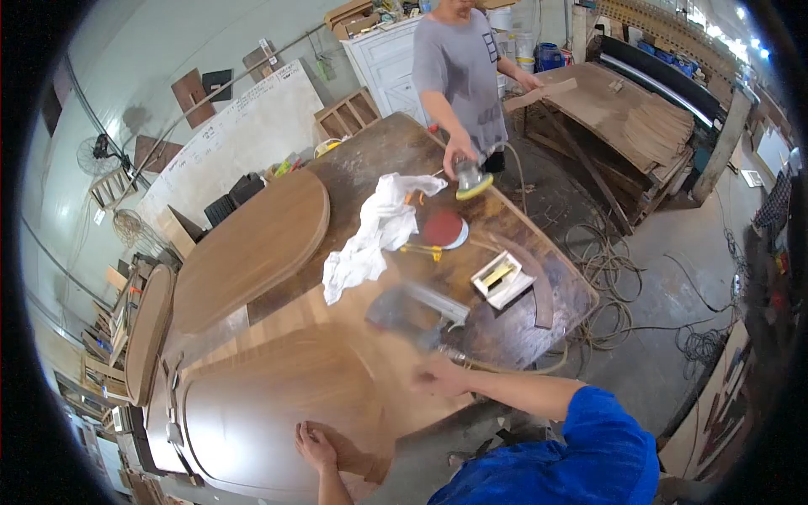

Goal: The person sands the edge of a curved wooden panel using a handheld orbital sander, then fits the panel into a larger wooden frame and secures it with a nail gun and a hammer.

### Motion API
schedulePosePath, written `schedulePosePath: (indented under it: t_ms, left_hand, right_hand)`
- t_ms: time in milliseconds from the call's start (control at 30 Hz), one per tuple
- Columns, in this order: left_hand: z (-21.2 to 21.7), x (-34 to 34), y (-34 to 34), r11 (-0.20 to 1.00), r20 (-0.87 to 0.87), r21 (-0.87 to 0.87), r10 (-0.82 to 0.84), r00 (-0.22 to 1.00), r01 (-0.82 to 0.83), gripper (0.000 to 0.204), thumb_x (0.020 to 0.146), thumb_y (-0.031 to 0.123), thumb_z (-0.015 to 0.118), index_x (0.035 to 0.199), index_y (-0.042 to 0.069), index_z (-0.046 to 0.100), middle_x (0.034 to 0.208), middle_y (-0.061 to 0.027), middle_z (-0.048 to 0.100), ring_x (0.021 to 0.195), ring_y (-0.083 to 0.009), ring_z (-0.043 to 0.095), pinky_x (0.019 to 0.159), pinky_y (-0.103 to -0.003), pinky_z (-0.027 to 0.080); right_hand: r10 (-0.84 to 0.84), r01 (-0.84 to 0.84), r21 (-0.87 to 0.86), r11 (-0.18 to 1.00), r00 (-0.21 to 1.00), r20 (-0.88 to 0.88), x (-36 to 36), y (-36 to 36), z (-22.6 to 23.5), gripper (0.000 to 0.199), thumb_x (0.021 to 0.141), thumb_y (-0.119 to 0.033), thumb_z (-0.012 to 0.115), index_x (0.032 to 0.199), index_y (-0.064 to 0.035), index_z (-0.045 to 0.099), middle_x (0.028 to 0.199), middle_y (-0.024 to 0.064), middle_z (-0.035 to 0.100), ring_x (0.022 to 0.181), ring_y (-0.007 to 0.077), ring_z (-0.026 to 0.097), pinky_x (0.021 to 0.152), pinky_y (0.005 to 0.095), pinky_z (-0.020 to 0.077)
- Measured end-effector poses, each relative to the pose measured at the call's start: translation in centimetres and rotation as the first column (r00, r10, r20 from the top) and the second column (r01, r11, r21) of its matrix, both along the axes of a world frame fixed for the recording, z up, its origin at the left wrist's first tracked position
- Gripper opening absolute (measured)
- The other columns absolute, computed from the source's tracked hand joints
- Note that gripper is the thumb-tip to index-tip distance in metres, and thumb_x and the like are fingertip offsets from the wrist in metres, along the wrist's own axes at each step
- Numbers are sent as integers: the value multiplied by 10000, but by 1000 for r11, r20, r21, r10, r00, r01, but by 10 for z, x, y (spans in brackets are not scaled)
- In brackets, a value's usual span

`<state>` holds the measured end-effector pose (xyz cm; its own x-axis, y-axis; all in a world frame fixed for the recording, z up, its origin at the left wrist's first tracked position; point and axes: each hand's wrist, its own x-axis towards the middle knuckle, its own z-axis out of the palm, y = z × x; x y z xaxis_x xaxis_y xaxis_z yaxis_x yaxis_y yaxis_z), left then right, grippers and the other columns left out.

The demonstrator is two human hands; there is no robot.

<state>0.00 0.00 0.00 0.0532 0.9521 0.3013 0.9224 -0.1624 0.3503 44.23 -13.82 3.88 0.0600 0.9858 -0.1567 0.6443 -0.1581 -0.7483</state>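
My left hand (316, 446) lies on a brown curved-edge wooden panel (278, 396), its fingers spread over the surface near the edge closest to me. My right hand (441, 375) hangs over the table to the right of that panel, its fingers smeared by motion. Just beyond it is a grey air tool (412, 313), shaped like a nail gun and also blurred; I cannot tell whether the hand touches it. An air hose (513, 369) runs right from beside the tool. A white cloth (374, 227) lies crumpled farther off.
Across the table (396, 135) stands a person in grey holding a sander (471, 178). A red sanding disc (444, 229), an open small box (502, 279) and a curved wooden strip (539, 286) sit at right. An oval tabletop (252, 244) lies at left. Coiled hoses (602, 269) cover the floor.
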Motion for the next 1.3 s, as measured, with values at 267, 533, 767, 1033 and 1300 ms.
schedulePosePath:
  t_ms: [267,533,767,1033,1300]
  left_hand:
    - [33,72,-25,907,150,-374,266,952,-194,355,1003,166,642,1261,-79,652,1275,-222,627,1070,-363,656,963,-465,550]
    - [23,136,-136,959,278,-41,279,919,-279,381,956,79,626,1320,-33,650,1480,-193,543,1377,-382,518,1160,-490,434]
    - [39,157,-211,860,291,-20,494,819,-511,408,922,48,625,1323,-17,652,1486,-195,536,1402,-375,495,1166,-491,428]
    - [40,184,-224,893,365,159,342,866,-420,381,941,-7,624,1318,29,662,1491,-193,535,1385,-382,504,1128,-484,464]
    - [55,218,-222,907,349,196,292,891,-374,344,972,-27,627,1302,54,681,1480,-186,543,1373,-367,523,1104,-465,485]
  right_hand:
    - [-371,394,570,721,914,-163,322,41,137,285,873,-199,802,1105,-63,707,1000,85,699,917,218,669,831,367,542]
    - [-63,47,455,889,998,20,323,107,94,414,848,-365,833,1151,-119,696,1153,101,682,1140,351,639,1000,484,492]
    - [149,-193,111,975,937,316,282,121,73,711,867,-530,775,1471,-224,560,1394,103,572,1292,337,588,1107,530,446]
    - [190,-208,-30,978,815,548,241,152,56,842,808,-518,797,1541,-253,477,1396,148,570,1187,407,662,955,539,572]
    - [-168,71,257,964,911,376,304,144,88,677,772,-418,837,1330,-140,572,1330,169,631,1171,381,672,1008,478,547]
